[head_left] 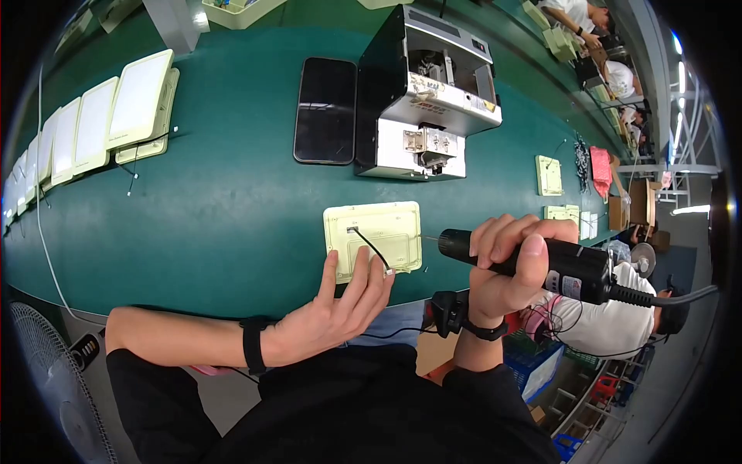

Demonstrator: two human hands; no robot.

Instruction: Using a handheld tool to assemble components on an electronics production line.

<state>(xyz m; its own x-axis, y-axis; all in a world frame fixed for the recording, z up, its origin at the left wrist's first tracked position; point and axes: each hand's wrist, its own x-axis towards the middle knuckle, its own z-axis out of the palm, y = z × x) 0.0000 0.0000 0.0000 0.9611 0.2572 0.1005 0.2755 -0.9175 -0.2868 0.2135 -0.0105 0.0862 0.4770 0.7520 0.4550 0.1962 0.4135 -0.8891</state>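
Note:
A pale yellow-green plastic housing [402,220] lies flat on the green table in front of me, its inner side up. A short black cable [374,248] comes out of a slot in it and ends in a small white connector beside my fingers. My left hand [328,313] rests on the housing's near edge, its fingers stretched out and apart. My right hand [510,267] is wrapped round a black electric screwdriver [576,267] with a grey cord. Its thin bit points left, at the housing's right edge; whether it touches cannot be made out.
A screw-feeder machine [433,100] stands beyond the housing, with a black phone [326,110] left of it. A row of white-faced panels [143,100] leans along the left, cables trailing. More housings [549,175] lie at the right. Other people sit farther right; a fan [58,379] is lower left.

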